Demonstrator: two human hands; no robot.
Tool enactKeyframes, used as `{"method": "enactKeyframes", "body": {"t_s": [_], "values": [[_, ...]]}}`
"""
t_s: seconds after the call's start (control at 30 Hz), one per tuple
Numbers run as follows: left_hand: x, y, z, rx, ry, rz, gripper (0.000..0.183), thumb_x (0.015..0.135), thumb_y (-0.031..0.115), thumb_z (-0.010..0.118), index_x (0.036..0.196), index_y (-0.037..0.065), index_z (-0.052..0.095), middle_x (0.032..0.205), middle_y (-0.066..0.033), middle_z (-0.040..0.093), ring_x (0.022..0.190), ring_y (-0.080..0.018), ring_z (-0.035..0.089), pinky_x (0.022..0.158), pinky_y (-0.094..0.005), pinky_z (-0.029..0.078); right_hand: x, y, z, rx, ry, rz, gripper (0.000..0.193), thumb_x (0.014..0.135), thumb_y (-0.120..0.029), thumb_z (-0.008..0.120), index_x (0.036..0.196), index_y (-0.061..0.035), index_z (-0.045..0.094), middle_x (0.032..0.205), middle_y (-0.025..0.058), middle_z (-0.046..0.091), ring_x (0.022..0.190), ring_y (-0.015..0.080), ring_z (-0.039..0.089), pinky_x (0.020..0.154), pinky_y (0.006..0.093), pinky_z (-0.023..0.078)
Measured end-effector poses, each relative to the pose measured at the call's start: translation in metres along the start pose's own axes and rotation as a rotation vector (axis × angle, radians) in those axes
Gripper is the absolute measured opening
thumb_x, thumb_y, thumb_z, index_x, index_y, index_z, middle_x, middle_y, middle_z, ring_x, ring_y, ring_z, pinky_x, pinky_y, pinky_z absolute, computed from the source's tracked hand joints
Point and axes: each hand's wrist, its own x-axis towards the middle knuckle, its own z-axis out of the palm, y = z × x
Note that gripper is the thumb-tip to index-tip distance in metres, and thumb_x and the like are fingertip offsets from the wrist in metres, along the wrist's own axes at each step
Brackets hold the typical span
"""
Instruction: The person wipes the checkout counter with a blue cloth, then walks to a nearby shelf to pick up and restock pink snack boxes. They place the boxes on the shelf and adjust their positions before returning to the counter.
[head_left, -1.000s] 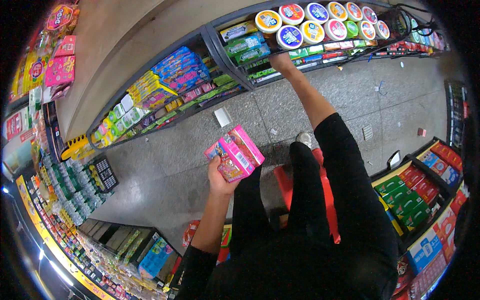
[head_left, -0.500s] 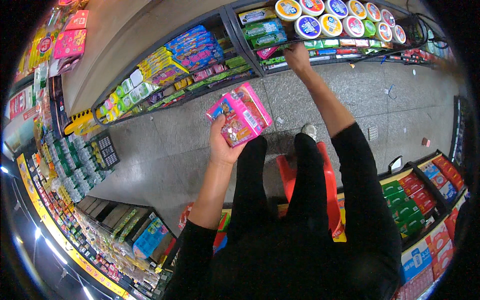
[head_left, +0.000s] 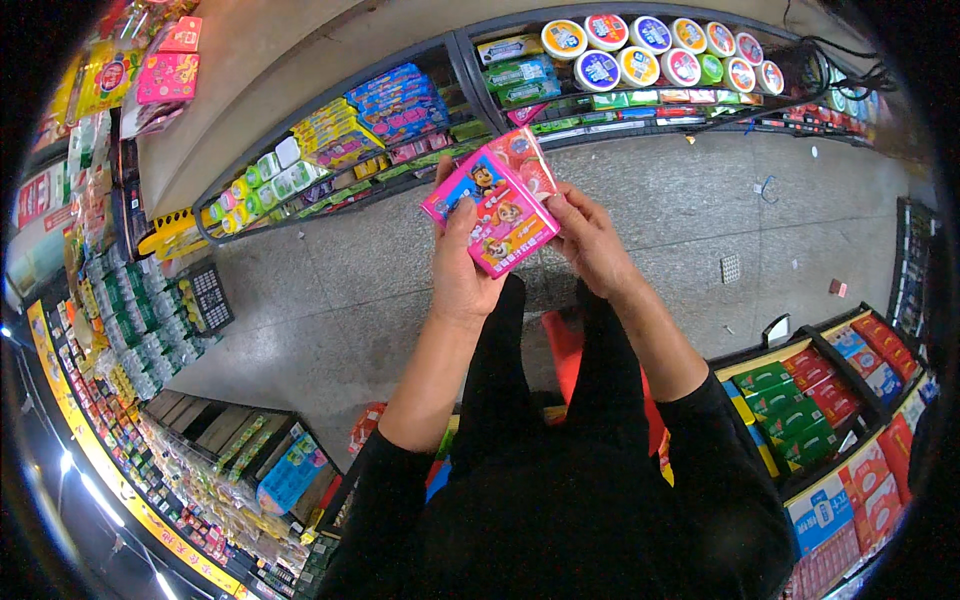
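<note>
My left hand (head_left: 463,250) is closed on a pink box (head_left: 497,208) printed with cartoon puppies, its thumb lying on the front. Behind that box a red and pink pack (head_left: 524,156) sticks out at the upper right. My right hand (head_left: 592,235) grips the right edge of these packages, thumb and fingers closed there. Whether it holds the front box, the rear pack or both is hard to tell. Both packages are held tilted above the floor, in front of the low shelf.
The low shelf (head_left: 455,75) ahead carries round tubs (head_left: 640,66), blue packs (head_left: 400,98) and yellow packs (head_left: 335,130). A red plastic stool (head_left: 563,350) is under me. Green boxes (head_left: 790,415) lie in a rack at the right. Black cables (head_left: 845,65) hang at the shelf's right end.
My right hand has come back from the shelf to the packages. The pink box has been turned so its puppy-printed front shows, and has shifted slightly upward.
</note>
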Motion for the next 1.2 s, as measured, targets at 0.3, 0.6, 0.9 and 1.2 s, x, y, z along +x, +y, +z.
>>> {"method": "enactKeyframes", "body": {"t_s": [0.3,0.6,0.9,1.2], "values": [[-0.012,0.009,0.018,0.022,-0.010,-0.084,0.049,0.087,0.018,0.062,0.131,0.003,0.048,0.128,-0.0152,0.059,0.118,-0.0324,0.058,0.101,-0.0553,0.046,-0.022,-0.022,-0.004,0.156,0.078,-0.070,0.032,0.100,-0.027,0.053,0.123,-0.0053,0.052,0.106,0.0044,0.064,0.093,0.0126,0.064,0.086,0.0357,0.054],[-0.027,0.030,0.010,-0.007,-0.094,-0.111,0.054,0.084,0.013,0.060,0.136,0.005,0.046,0.128,-0.0178,0.059,0.120,-0.0374,0.056,0.102,-0.0559,0.046,-0.041,-0.051,-0.009,0.145,0.082,-0.195,0.041,0.099,-0.025,0.055,0.130,0.0010,0.047,0.117,0.0120,0.064,0.099,0.0199,0.067,0.088,0.0361,0.056],[-0.026,0.041,0.003,0.444,-0.091,-0.138,0.028,0.099,0.025,0.057,0.118,0.004,0.059,0.113,-0.0088,0.063,0.105,-0.0195,0.063,0.088,-0.0370,0.055,-0.044,-0.047,-0.011,-0.542,0.233,-0.840,0.048,0.079,0.003,0.071,0.124,0.0015,0.055,0.124,0.0153,0.060,0.115,0.0249,0.059,0.098,0.0343,0.047],[-0.030,0.031,0.030,0.341,-0.090,-0.370,0.057,0.087,0.051,0.065,0.115,0.002,0.060,0.108,-0.0081,0.067,0.097,-0.0174,0.066,0.087,-0.0349,0.054,-0.046,-0.055,-0.025,-1.077,0.049,-1.308,0.036,0.070,0.008,0.072,0.102,-0.0084,0.074,0.129,0.0171,0.058,0.120,0.0326,0.057,0.099,0.0401,0.049]]}}
